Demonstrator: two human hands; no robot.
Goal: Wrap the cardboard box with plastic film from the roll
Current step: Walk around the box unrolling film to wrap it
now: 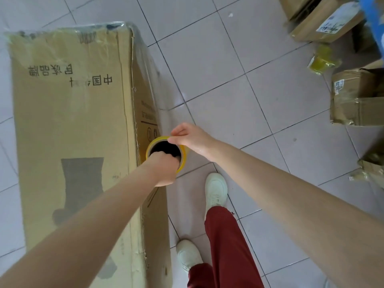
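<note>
The left hand (164,169) grips the roll (183,161), fingers (166,156) curled into its core. The right hand (192,138) pinches its rim, fingertips together. The roll is just beside the cardboard box (72,121).

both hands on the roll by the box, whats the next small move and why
Probably draw the roll along the right side of the cardboard box, keeping the film taut. The left hand grips inside the core, the right hand pinches the rim, and the roll sits by that side.
</note>
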